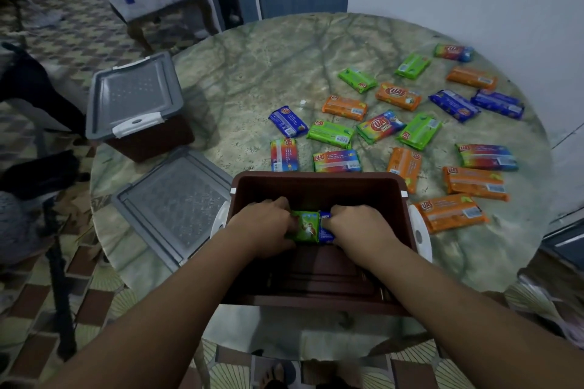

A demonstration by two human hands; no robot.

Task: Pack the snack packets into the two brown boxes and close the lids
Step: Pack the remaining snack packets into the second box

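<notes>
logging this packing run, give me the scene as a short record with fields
open box: brown box near the table's front edge, lid off
in the box: green packet and blue packet
left hand: left hand grips the green packet
right hand: right hand grips the blue packet
loose lid: grey lid flat on the table, left of the open box
second box: closed box at far left
unpacked: many packets on the table

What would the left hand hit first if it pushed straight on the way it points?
Probably the far wall of the open brown box; the left hand holds a green packet inside it. Depth is unclear.
</notes>
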